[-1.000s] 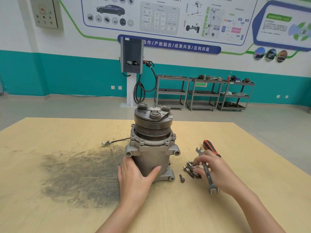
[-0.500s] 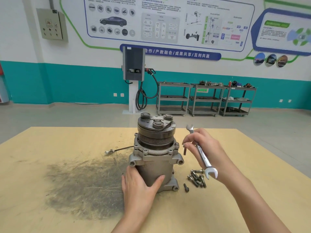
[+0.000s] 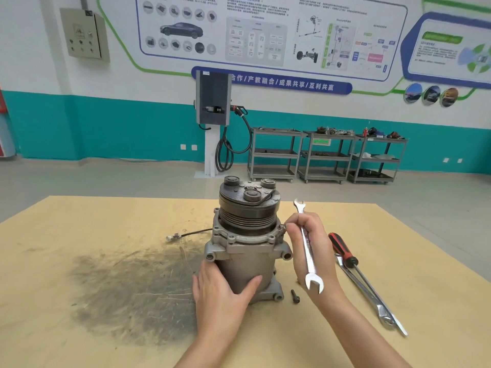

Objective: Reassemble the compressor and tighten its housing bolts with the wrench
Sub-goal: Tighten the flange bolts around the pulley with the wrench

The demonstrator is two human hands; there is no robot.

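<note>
1. An automotive training workshop is showing here: wall posters [image 3: 212, 30] are displaying a car and its parts in diagrams.
2. A charging post [image 3: 213, 102] with a coiled cable is standing against the teal-banded wall.
3. Grey metal carts [image 3: 326, 155] are carrying loose parts.
4. A compressor [image 3: 247, 235], screwdriver [image 3: 342, 249] and bolt [image 3: 295, 296] are lying on a stained desk [image 3: 106, 261].

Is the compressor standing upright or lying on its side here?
Upright. The compressor stands on the table with its pulley end facing up, and the left hand rests against its lower body.
</note>
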